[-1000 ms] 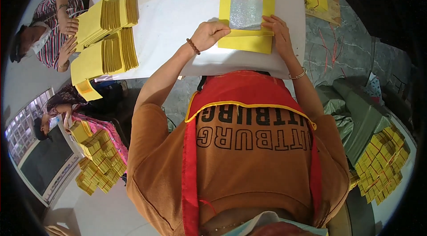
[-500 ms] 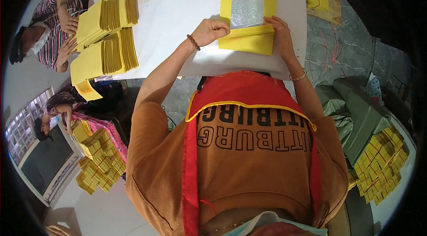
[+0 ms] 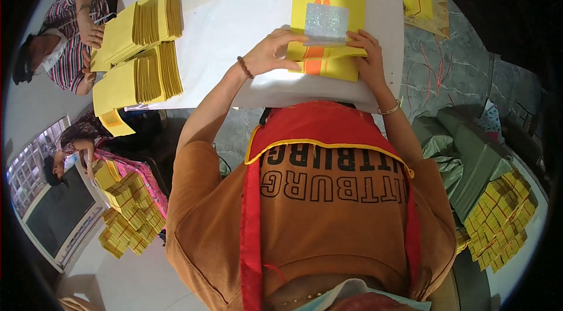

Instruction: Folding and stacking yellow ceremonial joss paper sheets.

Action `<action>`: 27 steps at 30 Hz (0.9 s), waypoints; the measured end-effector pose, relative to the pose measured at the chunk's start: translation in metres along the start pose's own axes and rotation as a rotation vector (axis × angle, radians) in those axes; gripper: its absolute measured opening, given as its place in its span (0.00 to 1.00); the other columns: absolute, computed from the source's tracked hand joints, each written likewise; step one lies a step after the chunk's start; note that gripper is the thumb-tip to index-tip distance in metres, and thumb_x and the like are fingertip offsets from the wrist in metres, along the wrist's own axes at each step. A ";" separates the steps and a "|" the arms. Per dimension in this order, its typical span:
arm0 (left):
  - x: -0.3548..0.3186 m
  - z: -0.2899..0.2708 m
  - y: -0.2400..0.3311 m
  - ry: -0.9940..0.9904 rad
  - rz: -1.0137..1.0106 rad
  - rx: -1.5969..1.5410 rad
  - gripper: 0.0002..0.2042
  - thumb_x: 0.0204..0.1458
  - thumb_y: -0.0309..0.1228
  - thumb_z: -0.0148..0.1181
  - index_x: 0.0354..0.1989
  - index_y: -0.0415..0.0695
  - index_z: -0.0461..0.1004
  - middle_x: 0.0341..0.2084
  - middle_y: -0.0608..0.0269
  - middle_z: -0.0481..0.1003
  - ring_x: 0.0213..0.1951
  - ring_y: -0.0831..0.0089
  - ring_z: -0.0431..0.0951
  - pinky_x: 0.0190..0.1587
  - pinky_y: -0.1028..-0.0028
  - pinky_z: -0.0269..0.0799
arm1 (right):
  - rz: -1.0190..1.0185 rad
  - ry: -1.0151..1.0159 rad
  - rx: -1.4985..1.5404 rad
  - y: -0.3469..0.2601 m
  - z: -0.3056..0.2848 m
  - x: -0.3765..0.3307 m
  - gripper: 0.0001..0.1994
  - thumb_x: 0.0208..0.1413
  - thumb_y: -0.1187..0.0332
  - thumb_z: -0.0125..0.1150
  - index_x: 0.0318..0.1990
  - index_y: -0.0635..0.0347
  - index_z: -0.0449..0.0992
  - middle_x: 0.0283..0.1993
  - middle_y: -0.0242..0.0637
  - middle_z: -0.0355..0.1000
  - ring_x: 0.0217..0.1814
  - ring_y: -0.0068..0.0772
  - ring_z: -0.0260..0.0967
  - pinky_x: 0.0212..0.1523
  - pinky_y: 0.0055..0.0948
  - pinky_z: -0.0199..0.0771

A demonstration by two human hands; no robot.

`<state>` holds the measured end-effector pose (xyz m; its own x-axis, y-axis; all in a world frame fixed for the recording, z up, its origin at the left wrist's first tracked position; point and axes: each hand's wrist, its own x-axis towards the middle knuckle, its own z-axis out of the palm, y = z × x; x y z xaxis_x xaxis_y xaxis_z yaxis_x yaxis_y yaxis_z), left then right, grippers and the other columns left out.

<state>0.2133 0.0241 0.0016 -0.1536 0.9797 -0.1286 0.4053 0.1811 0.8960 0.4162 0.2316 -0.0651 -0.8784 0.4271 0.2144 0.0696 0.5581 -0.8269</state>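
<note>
In the upper middle of the frame, my left hand (image 3: 272, 53) and right hand (image 3: 366, 56) pinch the folded near edge of the yellow paper sheet (image 3: 327, 28); its silver square (image 3: 326, 22) lies just above my fingertips.

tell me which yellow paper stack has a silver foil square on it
The yellow paper stack under both hands at the white table's near edge; the fanned yellow stacks at left show plain yellow only.

both hands (image 3: 275, 53) fold a yellow paper sheet (image 3: 326, 61) on the white table (image 3: 234, 29).
</note>
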 end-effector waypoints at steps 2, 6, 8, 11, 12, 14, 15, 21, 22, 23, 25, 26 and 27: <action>0.002 0.005 -0.008 0.101 0.057 0.277 0.28 0.40 0.30 0.66 0.54 0.49 0.67 0.53 0.58 0.66 0.56 0.61 0.61 0.56 0.64 0.57 | 0.009 0.024 0.058 0.003 0.003 0.001 0.12 0.44 0.76 0.59 0.39 0.54 0.75 0.51 0.31 0.71 0.62 0.41 0.56 0.61 0.37 0.51; 0.010 0.010 -0.016 0.284 0.168 0.761 0.26 0.39 0.26 0.61 0.52 0.52 0.70 0.52 0.61 0.67 0.56 0.59 0.62 0.54 0.63 0.57 | 0.032 0.039 0.154 -0.006 -0.001 0.004 0.15 0.42 0.80 0.58 0.39 0.55 0.74 0.50 0.33 0.71 0.61 0.42 0.58 0.59 0.35 0.54; 0.012 0.006 -0.012 0.339 0.220 0.816 0.24 0.40 0.24 0.58 0.50 0.52 0.71 0.51 0.62 0.68 0.55 0.61 0.64 0.52 0.64 0.59 | -0.036 0.044 0.118 -0.016 -0.012 0.008 0.14 0.42 0.80 0.57 0.39 0.55 0.73 0.49 0.33 0.72 0.58 0.42 0.60 0.59 0.35 0.54; 0.004 0.004 0.005 0.340 0.330 0.847 0.20 0.43 0.22 0.53 0.48 0.52 0.73 0.48 0.63 0.70 0.50 0.64 0.68 0.47 0.66 0.61 | -0.155 0.027 0.037 -0.033 -0.031 0.008 0.12 0.44 0.78 0.57 0.39 0.55 0.73 0.48 0.33 0.72 0.54 0.40 0.64 0.57 0.36 0.54; -0.001 0.007 0.008 0.324 0.350 0.822 0.20 0.43 0.21 0.51 0.47 0.52 0.73 0.47 0.63 0.71 0.47 0.65 0.70 0.45 0.67 0.62 | -0.213 -0.002 -0.005 -0.037 -0.035 0.005 0.11 0.45 0.76 0.56 0.38 0.55 0.73 0.47 0.33 0.73 0.52 0.39 0.66 0.56 0.36 0.54; -0.011 0.014 0.011 0.265 0.330 0.745 0.17 0.44 0.21 0.50 0.44 0.49 0.73 0.43 0.61 0.73 0.43 0.66 0.71 0.43 0.68 0.64 | -0.197 -0.055 0.017 -0.039 -0.037 -0.004 0.10 0.47 0.75 0.55 0.39 0.55 0.73 0.46 0.34 0.73 0.50 0.37 0.68 0.54 0.35 0.57; -0.015 0.019 0.004 0.269 0.331 0.746 0.17 0.44 0.21 0.50 0.44 0.49 0.73 0.43 0.61 0.73 0.43 0.66 0.71 0.43 0.68 0.64 | -0.184 -0.108 0.037 -0.039 -0.036 -0.007 0.10 0.49 0.74 0.55 0.40 0.56 0.73 0.45 0.35 0.73 0.48 0.36 0.69 0.51 0.34 0.59; -0.005 0.031 0.003 0.275 -0.223 0.249 0.10 0.55 0.31 0.50 0.42 0.42 0.71 0.26 0.52 0.73 0.32 0.56 0.73 0.37 0.63 0.68 | 0.377 -0.060 0.317 -0.028 -0.016 -0.007 0.12 0.56 0.67 0.53 0.45 0.62 0.72 0.34 0.40 0.74 0.33 0.28 0.69 0.34 0.26 0.68; -0.001 0.033 0.001 0.276 -0.223 0.248 0.10 0.55 0.31 0.50 0.42 0.42 0.71 0.26 0.52 0.73 0.32 0.56 0.73 0.37 0.63 0.68 | 0.376 -0.062 0.316 -0.030 -0.014 -0.002 0.12 0.56 0.67 0.53 0.45 0.62 0.72 0.34 0.40 0.74 0.33 0.28 0.69 0.34 0.26 0.68; 0.003 0.034 -0.002 0.329 -0.278 0.110 0.11 0.53 0.31 0.51 0.42 0.41 0.71 0.25 0.51 0.73 0.30 0.56 0.73 0.34 0.63 0.68 | 0.401 -0.029 0.293 -0.031 -0.012 0.005 0.12 0.56 0.66 0.53 0.45 0.62 0.72 0.32 0.39 0.73 0.31 0.26 0.69 0.34 0.25 0.68; 0.009 0.037 -0.009 0.383 -0.330 -0.029 0.12 0.52 0.32 0.52 0.43 0.41 0.71 0.24 0.50 0.73 0.28 0.55 0.73 0.32 0.63 0.69 | 0.423 0.003 0.269 -0.029 -0.008 0.013 0.13 0.56 0.66 0.53 0.45 0.63 0.72 0.30 0.39 0.73 0.30 0.24 0.68 0.33 0.24 0.67; 0.010 0.039 -0.014 0.401 -0.379 -0.062 0.12 0.52 0.32 0.53 0.43 0.42 0.71 0.24 0.50 0.73 0.26 0.58 0.73 0.31 0.64 0.68 | 0.430 0.025 0.241 -0.025 -0.005 0.016 0.13 0.55 0.65 0.54 0.46 0.62 0.71 0.28 0.38 0.72 0.29 0.23 0.68 0.32 0.24 0.67; 0.012 0.039 -0.014 0.417 -0.428 -0.094 0.13 0.51 0.32 0.54 0.44 0.43 0.72 0.24 0.51 0.73 0.25 0.60 0.73 0.30 0.66 0.68 | 0.438 0.048 0.212 -0.023 -0.003 0.018 0.15 0.54 0.65 0.56 0.47 0.61 0.71 0.27 0.37 0.72 0.28 0.23 0.68 0.31 0.23 0.67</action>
<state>0.2410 0.0364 -0.0290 -0.6335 0.7018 -0.3258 0.1506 0.5249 0.8377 0.4004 0.2280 -0.0408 -0.7652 0.6242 -0.1576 0.3252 0.1635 -0.9314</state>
